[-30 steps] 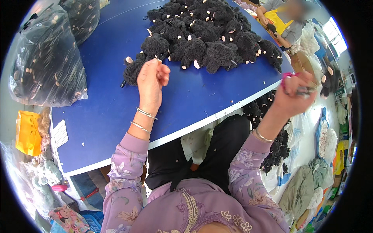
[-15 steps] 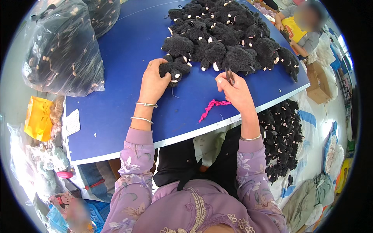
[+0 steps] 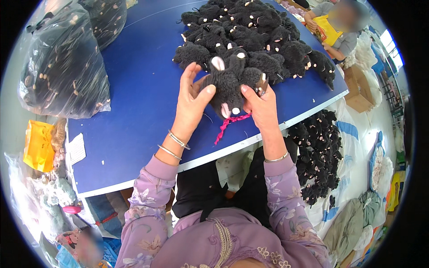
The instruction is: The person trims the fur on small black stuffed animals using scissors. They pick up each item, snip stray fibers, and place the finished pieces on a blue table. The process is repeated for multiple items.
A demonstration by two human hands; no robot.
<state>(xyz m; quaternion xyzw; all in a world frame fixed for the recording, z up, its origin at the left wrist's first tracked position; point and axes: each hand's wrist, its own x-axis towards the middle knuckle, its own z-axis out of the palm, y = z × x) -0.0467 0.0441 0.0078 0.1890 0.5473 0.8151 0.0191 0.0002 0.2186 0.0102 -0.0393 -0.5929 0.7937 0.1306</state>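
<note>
Between my hands is a black plush toy (image 3: 230,85), fuzzy, with pink-lined ears and pale paws. My left hand (image 3: 190,100) grips its left edge, thumb in front and fingers partly behind the fur. From the other side, my right hand (image 3: 262,107) pinches the toy with the thumb on top. A dark tool, largely hidden, shows at the fingers of that hand; in the earlier frame it looks like small snips. A twisted pink strip (image 3: 222,130) lies on the table just under the toy. Beyond is a heap of similar black plush toys (image 3: 250,33).
The blue table (image 3: 138,85) has a pale front edge. Clear bags of black toys (image 3: 62,67) stand at the left. More toys (image 3: 315,156) lie below the table at the right, near a cardboard box (image 3: 356,89). A co-worker (image 3: 335,29) is at the far right.
The plush toy has come up and right from beside the heap, in front of me. My right hand has closed on it. My view has shifted slightly.
</note>
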